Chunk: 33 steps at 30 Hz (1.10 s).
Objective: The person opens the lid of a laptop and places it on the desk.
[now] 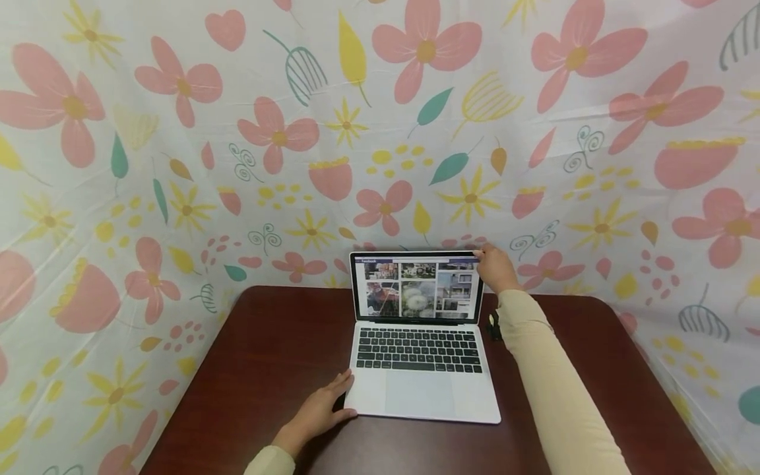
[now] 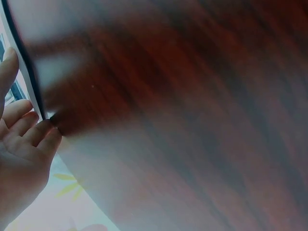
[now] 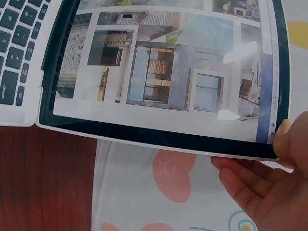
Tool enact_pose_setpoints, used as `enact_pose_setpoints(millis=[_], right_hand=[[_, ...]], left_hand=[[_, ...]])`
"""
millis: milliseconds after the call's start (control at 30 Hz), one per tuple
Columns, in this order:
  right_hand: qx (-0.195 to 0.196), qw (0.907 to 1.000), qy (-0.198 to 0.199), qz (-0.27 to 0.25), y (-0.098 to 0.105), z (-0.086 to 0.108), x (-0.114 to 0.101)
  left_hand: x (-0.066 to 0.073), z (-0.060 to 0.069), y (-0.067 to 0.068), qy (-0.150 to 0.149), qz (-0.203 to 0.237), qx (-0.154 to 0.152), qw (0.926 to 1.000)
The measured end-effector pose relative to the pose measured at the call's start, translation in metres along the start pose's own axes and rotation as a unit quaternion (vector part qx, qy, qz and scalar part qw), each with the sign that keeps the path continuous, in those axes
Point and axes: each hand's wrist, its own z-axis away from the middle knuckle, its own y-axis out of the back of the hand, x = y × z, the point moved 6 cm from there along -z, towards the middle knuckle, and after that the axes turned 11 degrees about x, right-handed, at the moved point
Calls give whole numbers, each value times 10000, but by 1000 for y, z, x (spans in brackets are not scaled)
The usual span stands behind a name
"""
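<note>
An open silver laptop (image 1: 424, 396) with black keys lies on the dark wooden table, its lit screen (image 1: 418, 290) tilted up and showing a grid of photos. At the screen's upper right corner, my right hand (image 1: 497, 267) pinches the rim. The right wrist view shows the thumb (image 3: 284, 139) on the front face and the other fingers behind the lid. My left hand (image 1: 320, 406) holds the base's front left corner, thumb by the front edge and fingers along the left side. In the left wrist view, those fingertips (image 2: 50, 137) meet the laptop's thin edge.
The reddish-brown table (image 1: 267, 349) has rounded far corners. Behind and beside it hangs a white curtain (image 1: 380, 165) printed with pink flowers and yellow leaves. A small dark item (image 1: 494, 327) shows by the right sleeve; its kind is unclear.
</note>
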Motion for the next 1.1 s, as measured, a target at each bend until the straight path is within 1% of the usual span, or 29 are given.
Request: enact_pose_setpoints(millis=[200, 400, 633, 767, 933, 1100], right_hand=[[132, 9998, 118, 35, 6, 6, -3], [235, 9991, 351, 65, 13, 14, -4], [81, 9982, 590, 66, 19, 23, -4], [186, 9973, 717, 1, 23, 30, -7], [383, 9957, 838, 8, 27, 38, -10], [572, 9943, 901, 10, 30, 47, -9]], left_hand=[[1, 0, 1, 46, -33, -9, 10000], [3, -1, 2, 64, -23, -55, 10000], [6, -2, 2, 80, -78, -110, 9999], [8, -1, 1, 109, -111, -147, 9998], [9, 2, -3, 240, -193, -192, 9993], [13, 3, -3, 266, -148, -29, 9995]])
